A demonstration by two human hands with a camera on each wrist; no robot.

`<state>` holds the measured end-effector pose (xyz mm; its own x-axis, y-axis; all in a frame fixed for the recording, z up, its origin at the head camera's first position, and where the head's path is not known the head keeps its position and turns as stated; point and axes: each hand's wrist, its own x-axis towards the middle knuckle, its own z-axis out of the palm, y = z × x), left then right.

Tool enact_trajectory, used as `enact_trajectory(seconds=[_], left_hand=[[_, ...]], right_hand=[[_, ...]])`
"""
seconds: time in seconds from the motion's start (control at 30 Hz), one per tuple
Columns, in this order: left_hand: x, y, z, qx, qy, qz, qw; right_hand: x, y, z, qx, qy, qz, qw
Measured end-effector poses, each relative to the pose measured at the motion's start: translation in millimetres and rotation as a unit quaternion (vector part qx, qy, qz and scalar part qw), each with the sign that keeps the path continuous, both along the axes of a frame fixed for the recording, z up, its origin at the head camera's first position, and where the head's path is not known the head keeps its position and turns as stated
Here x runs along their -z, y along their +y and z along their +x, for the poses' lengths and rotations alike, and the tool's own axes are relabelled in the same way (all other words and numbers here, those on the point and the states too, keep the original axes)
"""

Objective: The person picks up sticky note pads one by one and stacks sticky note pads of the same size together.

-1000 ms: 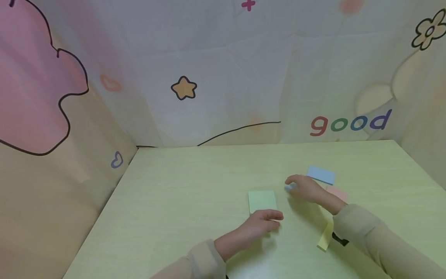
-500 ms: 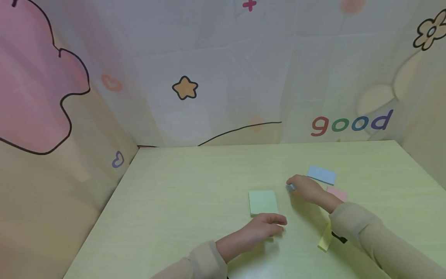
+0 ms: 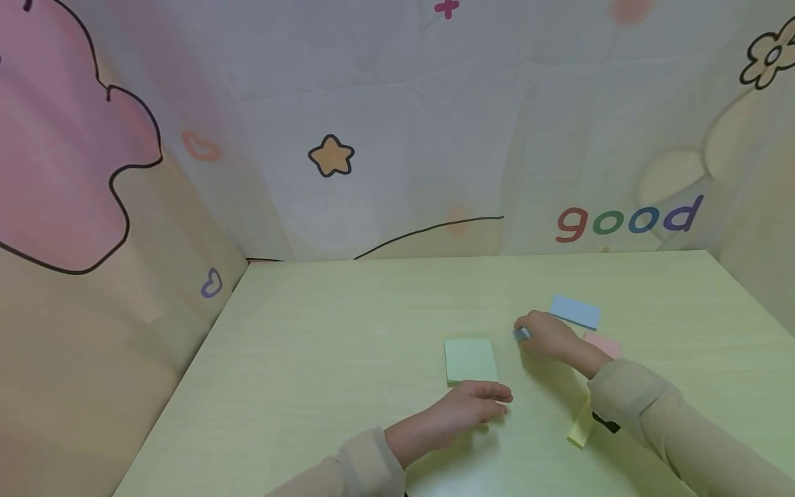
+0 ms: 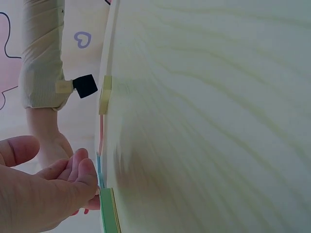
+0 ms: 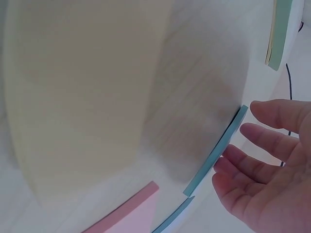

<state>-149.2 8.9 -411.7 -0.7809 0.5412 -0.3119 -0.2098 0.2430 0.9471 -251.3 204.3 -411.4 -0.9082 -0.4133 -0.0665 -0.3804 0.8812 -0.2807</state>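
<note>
In the head view my right hand point(image 3: 546, 336) reaches in from the right, its fingers curved over a small blue sticky-note pad point(image 3: 521, 334) whose end shows at the fingertips. The right wrist view has this blue pad point(image 5: 216, 153) edge-on, thumb at one end and fingertips along its side. My left hand point(image 3: 453, 414) is held just in front of a square green sticky-note pad point(image 3: 470, 360), fingers loosely extended and holding nothing. Seen from the left wrist, the left hand's fingers point(image 4: 85, 170) lie close to the green pad's edge point(image 4: 109, 211).
Beyond my right hand lies another blue pad point(image 3: 575, 312), with a pink pad point(image 3: 602, 344) partly behind the wrist. A narrow yellow pad point(image 3: 581, 428) sits under the right sleeve, beside a black piece point(image 3: 606, 422). A printed cloth point(image 3: 397, 138) walls the table's back and sides.
My right hand has settled slightly rightward with its fingers drawn in around the small blue pad. My left hand has shifted a little right and toward me, uncovering the green pad's front edge.
</note>
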Motion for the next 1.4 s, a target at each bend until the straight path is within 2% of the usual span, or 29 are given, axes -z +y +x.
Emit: enact_trajectory(seconds=[0.27, 0.47, 0.73, 0.97, 1.1, 1.2, 1.4], left_hand=[[-0.9, 3.7, 0.6, -0.010, 0.007, 0.007, 0.9999], [-0.7, 5.1, 0.4, -0.017, -0.006, 0.027, 0.9995], [-2.9, 8.2, 2.0, -0.007, -0.010, 0.036, 0.9993], [-6.4, 18.2, 1.7, 0.002, -0.044, 0.065, 0.9969], [-6.8, 28.4, -2.0, -0.027, -0.087, 0.116, 0.9891], [-5.2, 35.8, -5.4, -0.059, -0.121, 0.161, 0.9778], [-3.9, 47.2, -10.3, -0.088, -0.147, 0.220, 0.9602]], right_hand=[[-4.0, -0.2, 1.2, 0.004, -0.010, -0.006, 0.9999], [-5.8, -0.5, 2.9, 0.006, -0.026, -0.013, 0.9996], [-11.4, -1.4, 7.1, 0.006, -0.060, -0.042, 0.9973], [-16.1, 4.9, 5.3, 0.016, -0.058, -0.082, 0.9948], [-14.9, 10.2, 3.3, 0.031, -0.059, -0.100, 0.9928], [-13.2, 13.2, 3.3, 0.032, -0.058, -0.102, 0.9926], [-10.5, 16.8, 2.9, 0.037, -0.064, -0.105, 0.9917]])
